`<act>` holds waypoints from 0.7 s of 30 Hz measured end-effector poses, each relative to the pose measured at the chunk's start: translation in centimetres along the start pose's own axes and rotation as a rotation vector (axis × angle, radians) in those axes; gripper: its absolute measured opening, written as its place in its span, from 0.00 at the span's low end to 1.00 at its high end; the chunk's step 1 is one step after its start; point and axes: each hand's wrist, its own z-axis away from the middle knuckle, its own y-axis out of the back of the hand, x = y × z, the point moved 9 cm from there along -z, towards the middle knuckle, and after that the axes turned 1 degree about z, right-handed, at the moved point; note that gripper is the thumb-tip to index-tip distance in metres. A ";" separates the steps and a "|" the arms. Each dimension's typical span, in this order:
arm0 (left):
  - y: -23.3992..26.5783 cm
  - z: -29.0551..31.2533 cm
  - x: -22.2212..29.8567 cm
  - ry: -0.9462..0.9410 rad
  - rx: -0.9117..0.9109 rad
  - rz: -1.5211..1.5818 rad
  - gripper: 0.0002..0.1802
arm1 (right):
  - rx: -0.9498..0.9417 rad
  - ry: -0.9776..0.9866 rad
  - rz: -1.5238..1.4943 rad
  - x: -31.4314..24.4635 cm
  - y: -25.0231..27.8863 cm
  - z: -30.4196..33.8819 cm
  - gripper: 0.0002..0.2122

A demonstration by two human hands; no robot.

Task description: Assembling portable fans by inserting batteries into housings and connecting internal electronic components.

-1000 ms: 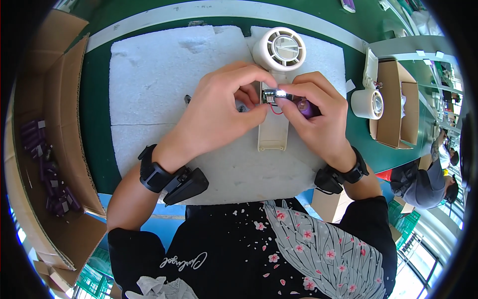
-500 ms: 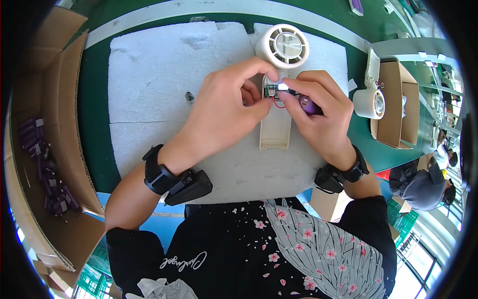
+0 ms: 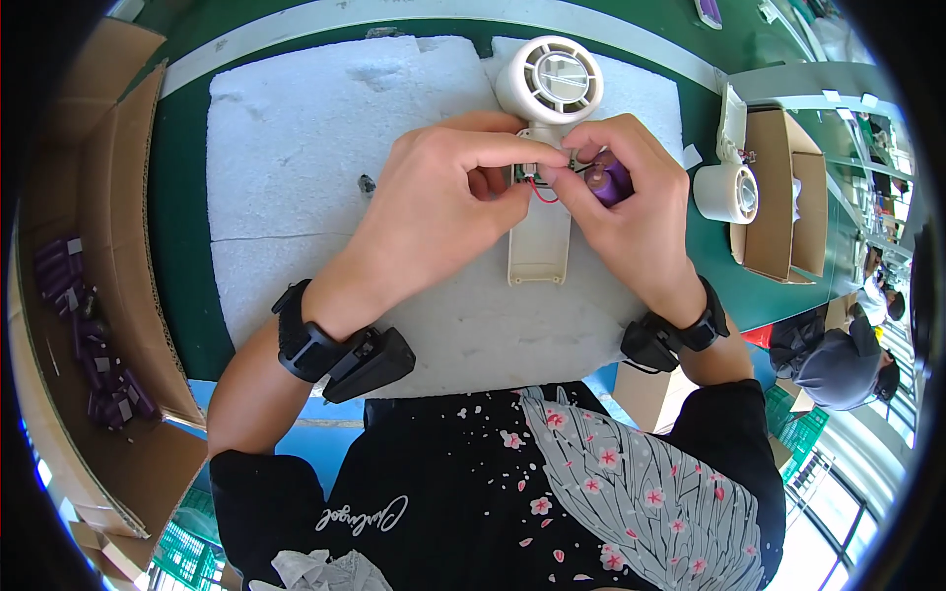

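A cream handheld fan (image 3: 550,81) lies face up, its round grille at the far end and its open, hollow handle (image 3: 538,251) toward me. Inside the handle's upper part is a small green circuit board (image 3: 532,174) with a red wire looping from it. My left hand (image 3: 439,182) closes thumb and index finger around the board. My right hand (image 3: 636,192) is closed around a purple battery pack (image 3: 609,179), its thumb and index fingertips meeting at the board's right edge beside a dark wire. Those fingertips hide the white plug.
White foam sheets (image 3: 296,158) cover the green table. On the left, a deep cardboard box (image 3: 128,246) holds several purple battery packs (image 3: 94,345). At right stand another cream fan (image 3: 727,194) and a small open carton (image 3: 783,197). Another person (image 3: 838,364) is at far right.
My left index finger has stretched right across the board to meet the right fingertips. The white plug, visible before, is covered. The fan has shifted slightly up and left in view.
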 end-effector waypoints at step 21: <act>0.2 -0.4 -0.2 -0.048 -0.039 0.033 0.14 | -0.567 -0.343 -0.387 2.9 -2.8 1.0 0.16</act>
